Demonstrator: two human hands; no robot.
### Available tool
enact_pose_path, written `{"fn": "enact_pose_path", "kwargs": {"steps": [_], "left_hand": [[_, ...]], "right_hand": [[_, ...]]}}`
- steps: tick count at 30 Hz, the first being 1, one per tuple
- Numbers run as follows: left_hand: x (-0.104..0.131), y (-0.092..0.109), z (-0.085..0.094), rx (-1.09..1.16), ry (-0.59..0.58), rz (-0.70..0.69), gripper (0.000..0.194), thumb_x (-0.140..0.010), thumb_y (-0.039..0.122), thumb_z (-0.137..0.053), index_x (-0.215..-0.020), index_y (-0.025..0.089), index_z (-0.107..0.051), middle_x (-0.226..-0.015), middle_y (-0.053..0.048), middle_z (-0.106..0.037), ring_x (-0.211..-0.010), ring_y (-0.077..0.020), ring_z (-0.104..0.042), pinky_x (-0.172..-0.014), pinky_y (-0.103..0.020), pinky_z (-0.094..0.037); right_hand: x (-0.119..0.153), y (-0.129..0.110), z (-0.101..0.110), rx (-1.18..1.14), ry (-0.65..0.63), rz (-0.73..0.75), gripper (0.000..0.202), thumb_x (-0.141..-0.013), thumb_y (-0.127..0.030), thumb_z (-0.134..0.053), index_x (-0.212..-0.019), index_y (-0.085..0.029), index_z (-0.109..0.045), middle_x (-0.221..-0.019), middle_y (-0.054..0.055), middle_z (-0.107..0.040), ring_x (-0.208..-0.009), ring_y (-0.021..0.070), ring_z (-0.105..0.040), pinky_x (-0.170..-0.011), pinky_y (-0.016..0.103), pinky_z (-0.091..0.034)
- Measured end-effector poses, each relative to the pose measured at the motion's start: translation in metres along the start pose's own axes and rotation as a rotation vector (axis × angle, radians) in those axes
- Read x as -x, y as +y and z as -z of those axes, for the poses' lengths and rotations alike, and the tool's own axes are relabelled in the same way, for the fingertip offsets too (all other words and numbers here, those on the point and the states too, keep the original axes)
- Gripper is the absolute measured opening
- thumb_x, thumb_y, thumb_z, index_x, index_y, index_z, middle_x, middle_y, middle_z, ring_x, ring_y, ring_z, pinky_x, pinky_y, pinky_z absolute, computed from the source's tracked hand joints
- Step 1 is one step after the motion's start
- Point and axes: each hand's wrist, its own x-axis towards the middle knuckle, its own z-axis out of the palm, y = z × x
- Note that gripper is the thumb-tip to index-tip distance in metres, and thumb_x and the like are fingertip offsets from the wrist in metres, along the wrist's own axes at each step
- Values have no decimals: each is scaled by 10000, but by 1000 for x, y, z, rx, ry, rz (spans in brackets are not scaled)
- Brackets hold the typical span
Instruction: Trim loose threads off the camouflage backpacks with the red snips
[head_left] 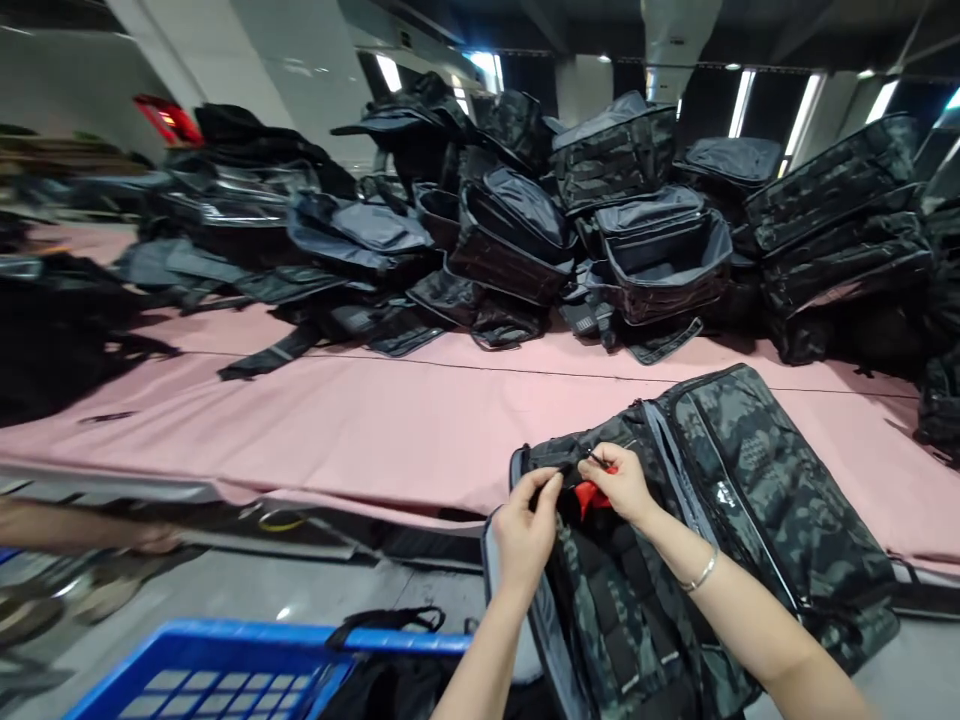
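A dark camouflage backpack (780,480) lies unzipped across the table's front edge, its grey lining showing along the opening. The panel of the backpack nearest me hangs over the edge, with black webbing on it. My left hand (525,525) pinches black material at the top of this panel, thumb against forefinger. Close beside it, my right hand (619,485) is closed, with a thin dark piece at its fingertips. A small red item (590,497) shows under the right fingers; its kind is not clear. The fingers partly cover what lies between the two hands.
Pink cloth (420,420) covers the long table. Along its far side, several open camouflage backpacks (660,250) are piled up. A black bag (60,335) sits at the left. Below the edge stands a blue plastic crate (225,640) with black material in it. Another person's arm (82,525) reaches in at the left.
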Motion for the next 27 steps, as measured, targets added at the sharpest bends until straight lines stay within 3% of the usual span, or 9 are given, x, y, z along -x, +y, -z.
{"fn": "enact_pose_path", "kwargs": {"steps": [4, 8, 10, 20, 27], "left_hand": [[-10, 13, 7, 336, 45, 355, 302, -699, 401, -654, -822, 130, -607, -783, -56, -669, -785, -169, -630, -792, -283, -478], [-14, 23, 12, 436, 100, 457, 319, -616, 371, -708, -783, 115, -616, -708, -51, -653, -752, -172, -620, -783, -294, -464], [-15, 24, 12, 469, 129, 482, 314, -587, 356, -722, -758, 115, -617, -689, -47, -645, -741, -172, -614, -776, -295, -460], [-8, 29, 9, 418, 112, 418, 278, -604, 343, -715, -759, 127, -631, -716, -30, -646, -712, -136, -594, -759, -261, -469], [-8, 29, 10, 379, 80, 396, 286, -623, 365, -697, -768, 127, -630, -749, -61, -667, -761, -177, -611, -837, -343, -463]], "right_hand": [[-1, -1, 4, -9, 77, -25, 423, -739, -491, -591, -557, -142, -435, -544, -22, -419, -527, 73, -378, -521, 195, -329], [7, -3, 6, 177, 70, 17, 282, -770, -433, -586, -815, -156, -558, -720, -8, -561, -633, 96, -500, -628, 209, -407], [12, -6, 4, 258, 44, 93, 277, -792, -415, -571, -934, -177, -574, -835, 1, -607, -710, 109, -554, -709, 222, -435], [17, -7, -1, 390, 57, 321, 270, -808, -439, -582, -875, -182, -630, -810, 26, -657, -707, 121, -614, -661, 210, -465], [14, -8, 3, 383, 88, 345, 247, -842, -405, -549, -804, -180, -644, -801, 37, -668, -718, 130, -626, -667, 223, -475]]}}
